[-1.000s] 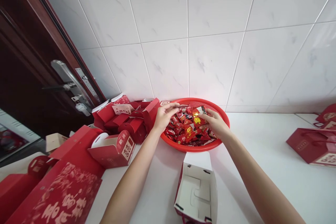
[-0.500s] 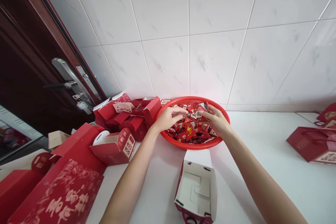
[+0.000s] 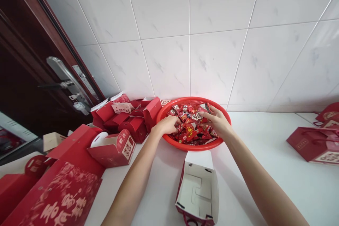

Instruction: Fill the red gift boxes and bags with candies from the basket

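A red plastic basket (image 3: 228, 127) full of wrapped candies (image 3: 191, 132) stands against the wall. My left hand (image 3: 168, 124) reaches into its left side, fingers curled down among the wrappers; the fingertips and whatever they grip are hidden. On the right side, my right hand (image 3: 219, 122) is closed on wrapped candies, its thumb lying along a red packet with white lettering. In front of the basket, between my forearms, lies an open gift box (image 3: 196, 187) with a white inside, a bare bottom and dark red outer walls.
Several red gift boxes (image 3: 113, 150) crowd the left of the white table (image 3: 156, 183), beside a large red carton (image 3: 67, 190). Another dark red box (image 3: 315, 144) sits at the right. Behind are a tiled wall (image 3: 164, 63) and a dark door with a handle (image 3: 60, 84).
My left hand has moved left and down from the middle of the basket into the candies at its left side. My right hand has stayed in nearly the same place.
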Motion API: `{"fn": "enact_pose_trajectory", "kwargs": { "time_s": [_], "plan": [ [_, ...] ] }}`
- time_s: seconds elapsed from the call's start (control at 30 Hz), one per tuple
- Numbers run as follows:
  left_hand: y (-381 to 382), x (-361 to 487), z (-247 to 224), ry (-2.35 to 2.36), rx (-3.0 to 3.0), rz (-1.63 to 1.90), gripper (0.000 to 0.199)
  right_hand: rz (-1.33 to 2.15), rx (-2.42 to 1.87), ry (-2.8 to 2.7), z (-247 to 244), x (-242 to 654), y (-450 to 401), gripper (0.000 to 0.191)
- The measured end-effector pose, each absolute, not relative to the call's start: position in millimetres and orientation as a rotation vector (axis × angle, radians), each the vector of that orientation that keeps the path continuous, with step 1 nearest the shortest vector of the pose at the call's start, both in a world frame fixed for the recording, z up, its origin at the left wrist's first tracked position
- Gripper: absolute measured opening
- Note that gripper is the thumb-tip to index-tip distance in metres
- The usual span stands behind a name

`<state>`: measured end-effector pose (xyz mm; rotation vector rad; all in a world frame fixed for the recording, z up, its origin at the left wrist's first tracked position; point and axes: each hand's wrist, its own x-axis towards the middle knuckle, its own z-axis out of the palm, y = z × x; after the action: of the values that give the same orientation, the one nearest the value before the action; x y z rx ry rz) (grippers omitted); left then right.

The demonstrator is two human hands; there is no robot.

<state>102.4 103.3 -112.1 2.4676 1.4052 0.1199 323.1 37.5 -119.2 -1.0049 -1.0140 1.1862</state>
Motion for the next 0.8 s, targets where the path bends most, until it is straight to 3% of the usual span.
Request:
{"fn": "enact_pose_trajectory", "kwargs": {
  "time_s": [0.07,0.17,0.3,0.57,0.67,0.8],
  "plan": [
    [103,103,-111,1.397,2.474,0.129,0.003,1.164,-1.024,-0.988,-119,323,38,0.044],
    [102,107,-109,1.419,2.484,0.253,0.014,1.156,-1.020,-0.975,-118,323,37,0.044],
    [98,121,-109,1.458,2.471,0.435,0.014,1.155,-0.973,-0.969,-116,322,35,0.045],
    [98,129,-112,1.093,2.456,0.312,0.017,1.142,-0.958,-1.004,-113,321,33,0.046],
    [98,125,-113,1.106,2.417,0.421,0.007,1.125,-0.930,-1.003,-113,321,33,0.044],
    [94,125,-112,1.035,2.172,0.796,0.026,1.135,-0.893,-0.984,-114,322,34,0.041]
  ]
}}
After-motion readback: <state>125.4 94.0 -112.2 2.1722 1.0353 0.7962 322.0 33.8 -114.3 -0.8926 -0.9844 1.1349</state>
